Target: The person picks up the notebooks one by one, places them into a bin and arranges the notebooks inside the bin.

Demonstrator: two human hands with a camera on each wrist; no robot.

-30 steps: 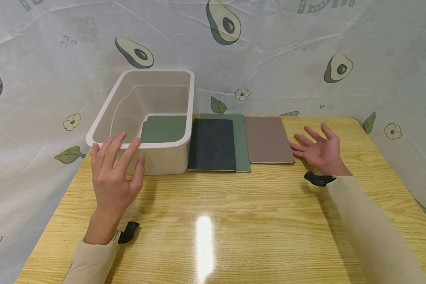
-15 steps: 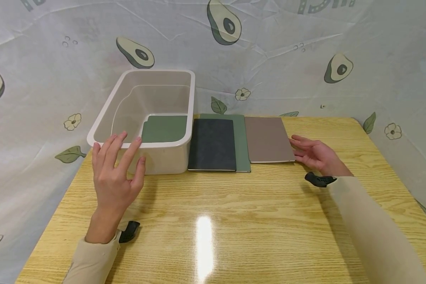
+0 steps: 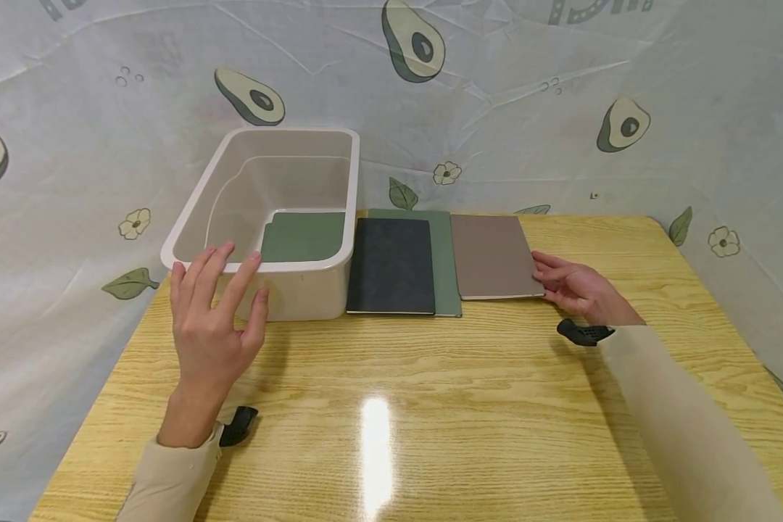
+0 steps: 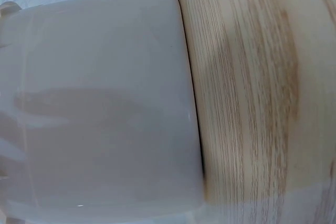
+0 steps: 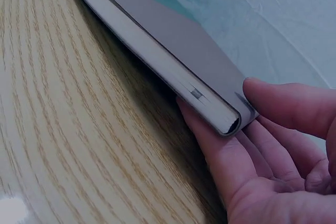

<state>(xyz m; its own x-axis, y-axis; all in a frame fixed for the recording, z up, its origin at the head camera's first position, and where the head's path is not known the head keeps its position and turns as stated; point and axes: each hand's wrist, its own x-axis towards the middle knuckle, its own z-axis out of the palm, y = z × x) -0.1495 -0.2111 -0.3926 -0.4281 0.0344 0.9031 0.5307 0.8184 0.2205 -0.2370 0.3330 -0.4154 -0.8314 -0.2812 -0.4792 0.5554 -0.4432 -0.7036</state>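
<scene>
My left hand (image 3: pixel 212 326) rests its fingertips at the near rim of a beige plastic bin (image 3: pixel 300 290), with the thumb outside its front wall. That wall (image 4: pixel 105 103) fills most of the left wrist view. A green notebook (image 3: pixel 303 238) lies on the bin's floor. My right hand (image 3: pixel 581 288) holds the right edge of a brown notebook (image 3: pixel 496 257). In the right wrist view, the fingers (image 5: pixel 228 158) are beneath its spine and the thumb is above the cover. This edge is raised slightly off the table.
Right of the bin, a black notebook (image 3: pixel 391 267) lies partly over another green notebook (image 3: pixel 445 268) on the wooden table (image 3: pixel 483 406). An avocado-print cloth (image 3: pixel 515 109) hangs behind the table. A bright reflection marks the table's middle.
My right hand has turned from palm-up with spread fingers to gripping the brown notebook's right edge, which has risen a little. My left hand and the bin stay put.
</scene>
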